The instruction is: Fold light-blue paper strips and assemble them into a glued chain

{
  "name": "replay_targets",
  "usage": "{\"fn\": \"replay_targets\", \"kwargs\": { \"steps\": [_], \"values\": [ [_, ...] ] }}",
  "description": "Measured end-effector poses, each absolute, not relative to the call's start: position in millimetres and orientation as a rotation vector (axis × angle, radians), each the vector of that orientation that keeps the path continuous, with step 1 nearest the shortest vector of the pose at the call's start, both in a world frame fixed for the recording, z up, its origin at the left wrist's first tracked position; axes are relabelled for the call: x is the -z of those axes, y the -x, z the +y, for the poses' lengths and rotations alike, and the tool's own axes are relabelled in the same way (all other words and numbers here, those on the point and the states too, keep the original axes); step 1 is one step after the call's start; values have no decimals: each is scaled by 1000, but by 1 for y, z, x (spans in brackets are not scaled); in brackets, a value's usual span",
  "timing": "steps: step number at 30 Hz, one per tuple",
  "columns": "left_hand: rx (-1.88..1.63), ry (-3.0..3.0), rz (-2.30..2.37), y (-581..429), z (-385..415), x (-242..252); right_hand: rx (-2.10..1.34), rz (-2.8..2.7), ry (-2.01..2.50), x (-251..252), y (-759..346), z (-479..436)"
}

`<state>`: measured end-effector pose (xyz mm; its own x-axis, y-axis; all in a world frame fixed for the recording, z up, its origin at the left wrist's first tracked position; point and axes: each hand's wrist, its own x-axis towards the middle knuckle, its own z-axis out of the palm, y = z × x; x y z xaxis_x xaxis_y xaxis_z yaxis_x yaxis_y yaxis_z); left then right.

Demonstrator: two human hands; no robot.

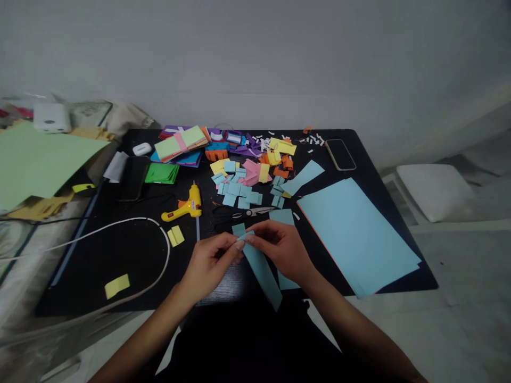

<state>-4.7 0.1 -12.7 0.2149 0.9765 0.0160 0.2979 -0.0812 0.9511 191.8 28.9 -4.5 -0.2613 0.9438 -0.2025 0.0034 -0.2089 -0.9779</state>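
Near the front of the black table, my left hand (213,262) and my right hand (281,247) meet at a light blue paper strip (261,271). Both thumbs and fingers pinch its upper part, where a small fold seems to be; the fingers partly cover it. The strip's long end hangs toward me. Another light blue piece of paper (284,217) lies on the table beneath my right hand. Just beyond my hands are scissors (255,211), their handles dark against the table. A yellow glue gun (186,205) lies left of them.
Folded blue pieces (239,191), pink, yellow and orange ones cover the table's back middle. Blue sheets (355,234) and a phone (340,155) are at the right. A white cable (165,239) loops across the left side. Stacked coloured paper (181,143) lies at the back.
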Motion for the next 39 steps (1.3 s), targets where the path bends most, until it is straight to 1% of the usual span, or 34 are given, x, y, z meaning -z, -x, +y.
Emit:
{"fn": "replay_targets", "kwargs": {
  "steps": [11,24,39],
  "values": [
    [-924,-1692,1234,4,-1,8,-1500,-1279,1247,2,-191,25],
    [-936,-1698,1225,2,0,4,-1455,-1280,1266,-1,-191,23],
    [-936,-1664,1210,0,-2,7,-1500,-1266,1251,-1,-194,20]
  ]
}}
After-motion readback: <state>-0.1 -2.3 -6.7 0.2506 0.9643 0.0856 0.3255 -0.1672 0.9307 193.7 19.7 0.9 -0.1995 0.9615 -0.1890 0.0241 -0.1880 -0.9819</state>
